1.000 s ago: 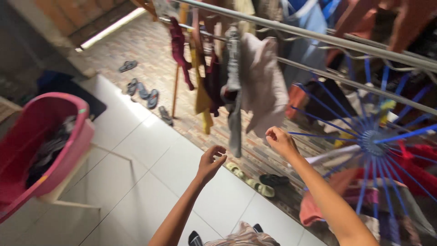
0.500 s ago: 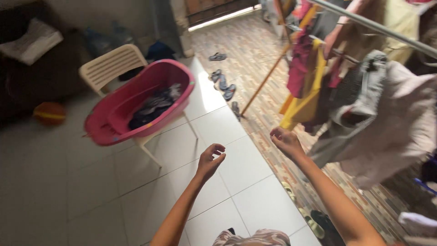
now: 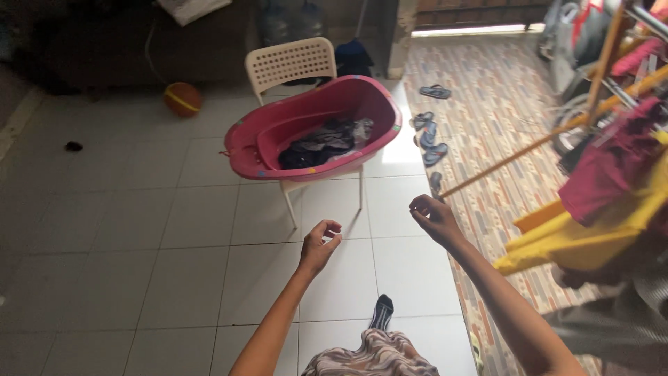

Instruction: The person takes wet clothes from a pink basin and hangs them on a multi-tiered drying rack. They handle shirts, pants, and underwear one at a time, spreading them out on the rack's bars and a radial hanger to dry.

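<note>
- Far left, on the pale tiled floor point(image 3: 104, 230): an orange ball point(image 3: 182, 99) near the dark back wall, with a small dark scrap point(image 3: 73, 146) lying well apart from it.
- Centre back: a white plastic chair point(image 3: 292, 61) bearing a pink tub point(image 3: 379, 97), tilted a little. Inside the tub, a heap of dark and grey clothes point(image 3: 323, 143).
- Below that, the left hand point(image 3: 319, 247): raised, palm turned inward, fingers loosely curled, thumb and forefinger close together but pinching nothing. Holds nothing, touches nothing.
- Low centre, a socked foot point(image 3: 381, 311) on the tiles.
- Just right of centre, the right hand point(image 3: 433, 219): also raised and bare of any load, fingers bent loosely toward the palm, not pressed into a fist.
- Beyond it, on the patterned brick floor, a few sandals point(image 3: 428, 132) scattered near the tile edge.
- Right edge: a slanting wooden pole point(image 3: 529, 150) and hung laundry, with a maroon garment point(image 3: 612, 163) above a yellow garment point(image 3: 584, 237).
- Judged from this: a between-items moment, both hands free, head turned toward the tub, with the hung laundry off to the side.
- Clothes in the tub well apart from both hands, so any grasp there calls for stepping closer, reaching over the near rim and spreading the fingers wider to gather one piece from the heap.
</note>
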